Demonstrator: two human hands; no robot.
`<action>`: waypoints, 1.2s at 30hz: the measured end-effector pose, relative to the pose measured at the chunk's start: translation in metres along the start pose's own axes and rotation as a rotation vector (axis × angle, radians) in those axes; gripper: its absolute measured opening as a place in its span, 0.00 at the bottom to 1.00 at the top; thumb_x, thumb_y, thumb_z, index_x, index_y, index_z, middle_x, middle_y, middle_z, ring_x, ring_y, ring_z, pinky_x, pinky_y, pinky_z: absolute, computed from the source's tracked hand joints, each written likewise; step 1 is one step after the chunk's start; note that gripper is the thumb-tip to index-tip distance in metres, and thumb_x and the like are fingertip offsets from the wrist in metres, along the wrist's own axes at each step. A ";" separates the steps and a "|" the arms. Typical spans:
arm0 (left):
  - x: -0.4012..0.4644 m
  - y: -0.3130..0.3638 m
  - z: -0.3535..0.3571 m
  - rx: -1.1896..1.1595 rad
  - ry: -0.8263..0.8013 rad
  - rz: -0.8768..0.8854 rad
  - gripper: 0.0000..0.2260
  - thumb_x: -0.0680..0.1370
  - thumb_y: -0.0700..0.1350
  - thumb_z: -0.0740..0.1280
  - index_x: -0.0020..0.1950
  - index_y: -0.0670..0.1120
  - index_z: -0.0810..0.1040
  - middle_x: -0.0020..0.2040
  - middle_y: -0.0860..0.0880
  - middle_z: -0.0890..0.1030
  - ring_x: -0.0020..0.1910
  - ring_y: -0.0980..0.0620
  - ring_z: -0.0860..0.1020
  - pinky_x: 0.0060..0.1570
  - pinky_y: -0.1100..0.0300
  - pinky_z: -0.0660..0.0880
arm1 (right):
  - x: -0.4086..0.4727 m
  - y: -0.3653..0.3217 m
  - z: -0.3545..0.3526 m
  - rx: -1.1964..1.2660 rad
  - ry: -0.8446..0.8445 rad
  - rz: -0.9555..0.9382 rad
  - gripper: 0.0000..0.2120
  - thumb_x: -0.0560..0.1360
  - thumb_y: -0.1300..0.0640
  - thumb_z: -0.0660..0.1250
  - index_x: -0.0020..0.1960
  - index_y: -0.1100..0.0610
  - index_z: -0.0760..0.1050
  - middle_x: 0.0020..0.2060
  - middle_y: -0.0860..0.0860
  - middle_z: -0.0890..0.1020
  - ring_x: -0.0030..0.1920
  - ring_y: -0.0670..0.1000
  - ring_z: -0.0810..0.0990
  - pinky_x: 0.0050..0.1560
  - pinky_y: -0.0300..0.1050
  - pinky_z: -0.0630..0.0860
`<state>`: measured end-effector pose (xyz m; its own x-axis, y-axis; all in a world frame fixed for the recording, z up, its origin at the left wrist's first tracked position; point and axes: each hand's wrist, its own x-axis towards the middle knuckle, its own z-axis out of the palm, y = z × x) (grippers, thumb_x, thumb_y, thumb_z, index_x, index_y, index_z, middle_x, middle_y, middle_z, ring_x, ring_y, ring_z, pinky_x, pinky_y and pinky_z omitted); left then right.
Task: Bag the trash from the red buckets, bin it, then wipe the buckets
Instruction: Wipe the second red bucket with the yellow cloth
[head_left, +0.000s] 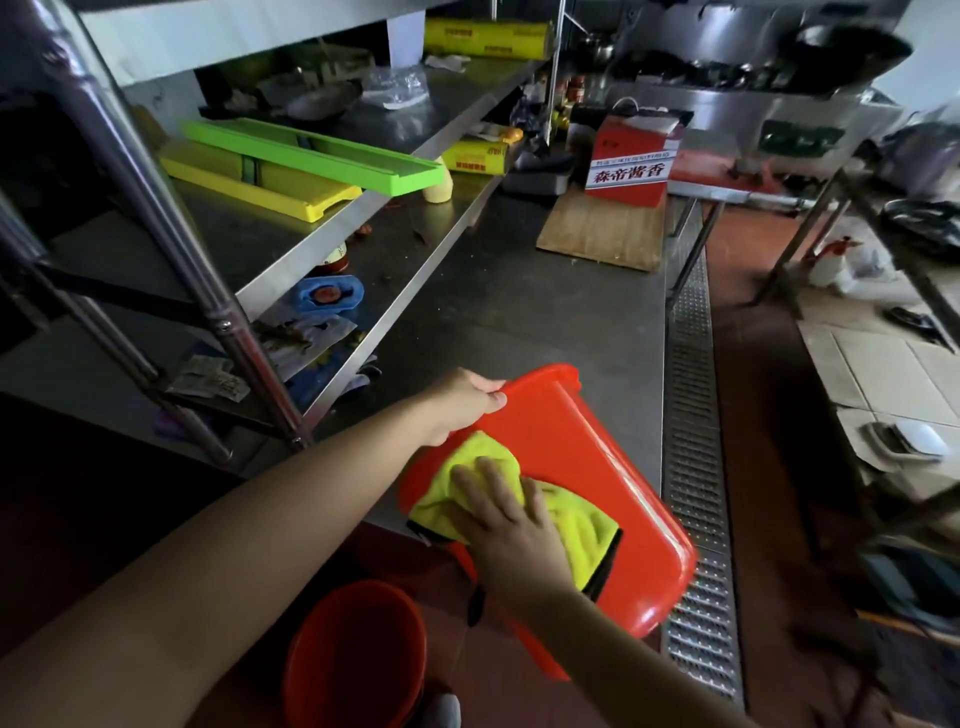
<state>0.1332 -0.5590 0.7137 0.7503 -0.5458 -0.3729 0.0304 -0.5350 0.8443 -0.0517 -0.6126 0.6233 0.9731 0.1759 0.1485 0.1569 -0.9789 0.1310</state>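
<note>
1. The red bucket (561, 467) lies tipped on its side at the near right corner of the steel worktop (519, 312), its lower end hanging out past the front edge.
2. The left hand (467, 405) grips the bucket's far end, thumb hooked over the red edge, fingers out of sight behind it.
3. The right hand (511, 525) lies flat with its fingers spread wide, pressing a yellow cloth (571, 525) onto the bucket's upturned side.
4. The cloth is bunched under the palm, and a dark trim shows along its near edge.
5. A second red bucket (358, 654) stands upright on the floor below the worktop's front edge, mouth open to the camera.
6. Farther back on the worktop sits a wooden board (597, 234) near the right edge, with a red and white carton (631, 161) at its far end.
7. Green and yellow trays (306, 156) rest on the shelf above the worktop's left side.
</note>
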 end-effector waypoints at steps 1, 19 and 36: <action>0.001 -0.001 -0.001 0.022 0.004 0.004 0.19 0.79 0.43 0.68 0.70 0.45 0.73 0.70 0.48 0.74 0.68 0.53 0.71 0.71 0.59 0.63 | 0.004 0.009 -0.005 0.033 0.015 0.016 0.26 0.73 0.47 0.69 0.71 0.43 0.73 0.80 0.49 0.59 0.79 0.58 0.56 0.70 0.67 0.64; 0.002 0.000 -0.009 0.208 0.011 0.052 0.19 0.78 0.45 0.70 0.69 0.46 0.75 0.67 0.50 0.76 0.63 0.57 0.74 0.63 0.66 0.65 | -0.011 0.015 -0.004 0.009 0.068 -0.020 0.25 0.73 0.45 0.67 0.70 0.41 0.75 0.77 0.49 0.66 0.77 0.59 0.63 0.67 0.68 0.67; -0.001 -0.001 -0.006 0.202 0.036 0.057 0.20 0.79 0.46 0.68 0.71 0.46 0.73 0.69 0.48 0.74 0.68 0.52 0.72 0.67 0.62 0.65 | -0.015 0.075 -0.006 0.263 0.153 0.418 0.23 0.79 0.42 0.60 0.74 0.42 0.70 0.77 0.49 0.66 0.77 0.58 0.63 0.67 0.65 0.68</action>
<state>0.1368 -0.5536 0.7154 0.7703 -0.5574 -0.3097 -0.1428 -0.6241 0.7682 -0.0561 -0.6877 0.6371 0.9291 -0.2419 0.2797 -0.1840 -0.9585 -0.2178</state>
